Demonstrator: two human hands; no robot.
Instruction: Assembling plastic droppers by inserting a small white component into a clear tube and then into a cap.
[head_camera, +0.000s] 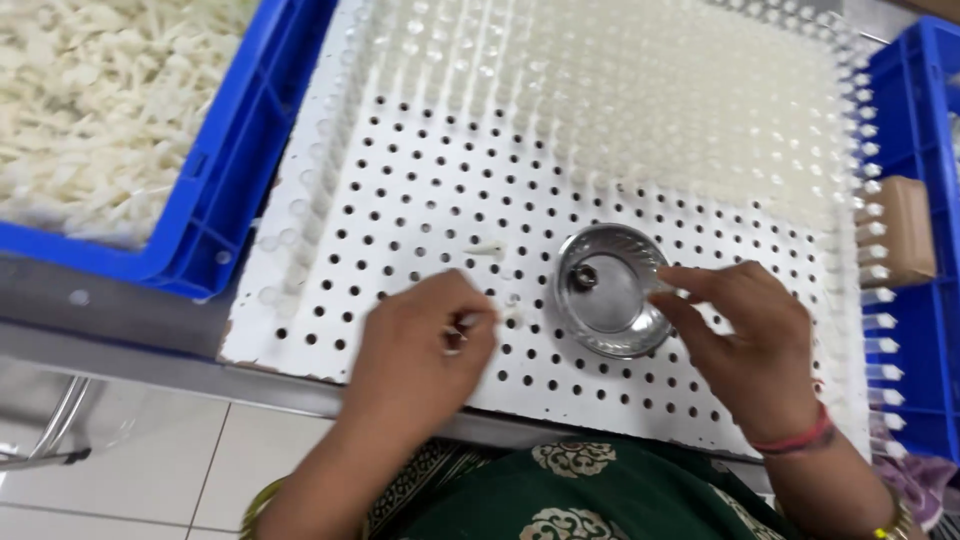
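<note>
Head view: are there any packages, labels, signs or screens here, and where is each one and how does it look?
No labels, signs or screens show.
Blue crate: upper left, rectangular, full of small white parts.
Second blue crate: right edge, only partly seen.
Tan block: at the right crate, plain and box-shaped.

Bare perforated board (420, 200) ahead open; steel bowl (610, 290), upright tubes (640, 100) block beyond

A small steel bowl (610, 290), round and shiny, sits upright on the white perforated board (420, 190) at centre-right of the frame. A small white plastic piece (487, 247) lies flat on the board just left of it.
</note>
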